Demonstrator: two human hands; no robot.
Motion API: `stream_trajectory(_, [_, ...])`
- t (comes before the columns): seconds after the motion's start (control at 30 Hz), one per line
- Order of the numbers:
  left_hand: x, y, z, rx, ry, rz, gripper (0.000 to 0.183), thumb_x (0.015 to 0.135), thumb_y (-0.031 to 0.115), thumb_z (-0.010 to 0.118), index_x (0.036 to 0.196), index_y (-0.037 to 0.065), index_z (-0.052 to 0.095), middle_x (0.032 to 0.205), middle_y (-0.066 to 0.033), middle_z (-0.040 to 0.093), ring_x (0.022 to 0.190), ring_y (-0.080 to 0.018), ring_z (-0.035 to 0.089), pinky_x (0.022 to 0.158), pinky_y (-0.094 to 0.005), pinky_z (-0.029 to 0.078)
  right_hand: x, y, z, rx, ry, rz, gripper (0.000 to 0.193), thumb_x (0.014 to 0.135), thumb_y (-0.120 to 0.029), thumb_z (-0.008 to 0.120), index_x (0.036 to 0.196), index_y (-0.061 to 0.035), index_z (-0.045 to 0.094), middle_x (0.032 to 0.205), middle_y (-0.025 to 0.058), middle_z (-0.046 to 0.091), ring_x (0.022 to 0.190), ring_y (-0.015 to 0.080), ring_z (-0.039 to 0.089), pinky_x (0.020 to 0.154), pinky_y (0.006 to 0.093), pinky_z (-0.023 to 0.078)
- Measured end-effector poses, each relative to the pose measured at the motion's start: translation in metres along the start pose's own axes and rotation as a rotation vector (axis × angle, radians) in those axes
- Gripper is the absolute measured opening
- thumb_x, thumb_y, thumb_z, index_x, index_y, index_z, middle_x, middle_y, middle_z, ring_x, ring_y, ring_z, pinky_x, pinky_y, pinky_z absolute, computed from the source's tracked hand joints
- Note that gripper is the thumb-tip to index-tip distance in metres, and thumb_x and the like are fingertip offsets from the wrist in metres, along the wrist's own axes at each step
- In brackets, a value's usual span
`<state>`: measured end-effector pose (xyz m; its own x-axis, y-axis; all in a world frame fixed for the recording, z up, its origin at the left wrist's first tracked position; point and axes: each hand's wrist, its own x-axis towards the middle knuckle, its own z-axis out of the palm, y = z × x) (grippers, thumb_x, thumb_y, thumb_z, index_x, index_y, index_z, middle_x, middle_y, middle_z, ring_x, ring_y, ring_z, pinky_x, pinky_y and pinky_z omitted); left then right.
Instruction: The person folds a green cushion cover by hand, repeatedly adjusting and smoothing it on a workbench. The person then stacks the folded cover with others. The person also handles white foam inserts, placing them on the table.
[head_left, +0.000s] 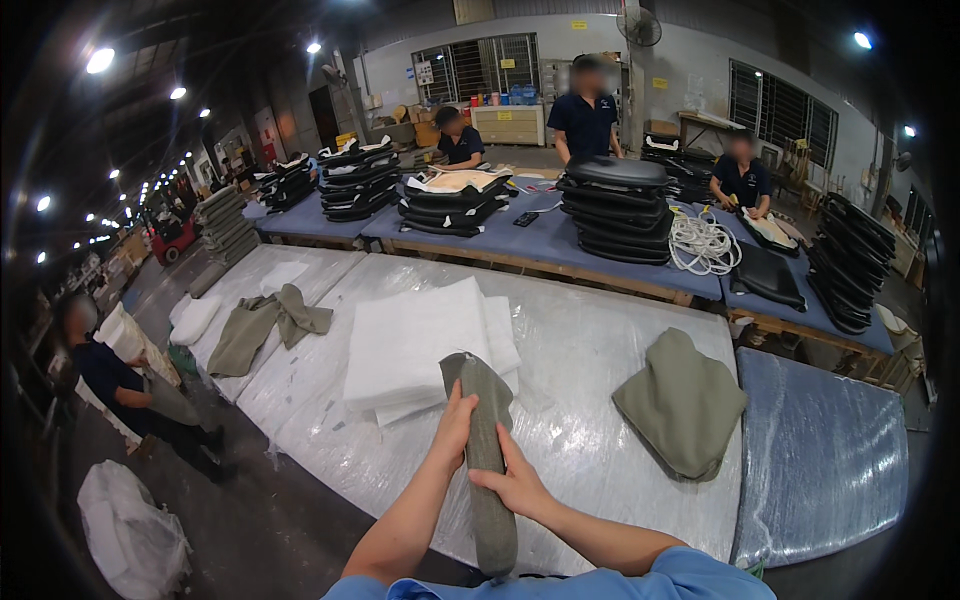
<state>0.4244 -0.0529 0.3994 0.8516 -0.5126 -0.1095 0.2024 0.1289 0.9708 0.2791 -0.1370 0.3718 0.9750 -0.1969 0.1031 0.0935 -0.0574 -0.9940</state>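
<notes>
Both hands are engaged on one item. The left hand (456, 425) is closed against the left face of a grey-green cushion (489, 425); the right hand (508, 484) is closed on its right face, lower down, with the thumb laid across the narrow side. The grip is narrow, the cushion held between the two palms. The cushion is turned on its edge over the near edge of the plastic-wrapped bench (580, 440), its lower end close to the blue shirt (560, 585). Whether it touches the bench cannot be determined.

Just beyond the cushion, at mid-bench, lies a stack of white padding (415, 340). A folded grey-green cover (683, 405) lies near the bench's right edge. Draped grey-green fabric (245, 338) lies toward the left edge. A wrapped blue surface (820, 450) adjoins the right edge.

Past the far edge, a blue table (540, 238) carries a stack of black cushions (617, 215) and, to its right, a coil of white rope (703, 244). A co-worker (588, 115) stands behind that stack. A second person (110, 375) stands off the bench's left edge, holding a grey-green piece.
</notes>
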Motion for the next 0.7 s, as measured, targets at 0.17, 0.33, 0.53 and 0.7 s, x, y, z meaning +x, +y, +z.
stream_trajectory(0.17, [0.013, 0.004, -0.002, -0.068, -0.008, -0.007, 0.080, 0.097, 0.025, 0.059, 0.162, -0.001, 0.022, 0.163, -0.0189, 0.035, 0.144, -0.0276, 0.041, 0.115, -0.0341, 0.037, 0.030, -0.008, -0.005, -0.099, 0.034, 0.007, 0.109, 0.085, -0.024, 0.077, 0.162, 0.0075, 0.006, 0.163, 0.0269, 0.025, 0.149, 0.0291, 0.033, 0.118, 0.0351, 0.033])
stream_trajectory(0.33, [0.019, 0.006, 0.001, -0.041, 0.065, -0.060, 0.080, 0.096, 0.027, 0.061, 0.162, 0.000, 0.025, 0.161, -0.0183, 0.038, 0.142, -0.0268, 0.043, 0.114, -0.0348, 0.038, 0.046, -0.002, -0.007, -0.065, 0.054, -0.003, 0.108, 0.085, -0.024, 0.077, 0.161, 0.0082, 0.008, 0.163, 0.0275, 0.026, 0.149, 0.0297, 0.034, 0.119, 0.0357, 0.033])
stream_trajectory(0.53, [0.035, 0.005, -0.009, -0.036, 0.131, -0.061, 0.072, 0.095, 0.028, 0.062, 0.156, -0.001, 0.037, 0.147, -0.0163, 0.052, 0.130, -0.0248, 0.053, 0.106, -0.0344, 0.045, 0.064, 0.005, -0.003, 0.009, 0.063, 0.008, 0.107, 0.086, -0.027, 0.078, 0.161, 0.0084, 0.010, 0.162, 0.0274, 0.030, 0.149, 0.0302, 0.034, 0.119, 0.0365, 0.032])
stream_trajectory(0.7, [0.046, 0.002, -0.012, -0.121, 0.098, -0.063, 0.067, 0.096, 0.028, 0.065, 0.150, -0.004, 0.043, 0.135, -0.0159, 0.059, 0.119, -0.0219, 0.059, 0.099, -0.0334, 0.049, 0.089, 0.009, -0.009, 0.012, 0.102, 0.005, 0.108, 0.083, -0.036, 0.079, 0.159, 0.0097, 0.019, 0.160, 0.0289, 0.032, 0.149, 0.0345, 0.035, 0.120, 0.0385, 0.031])
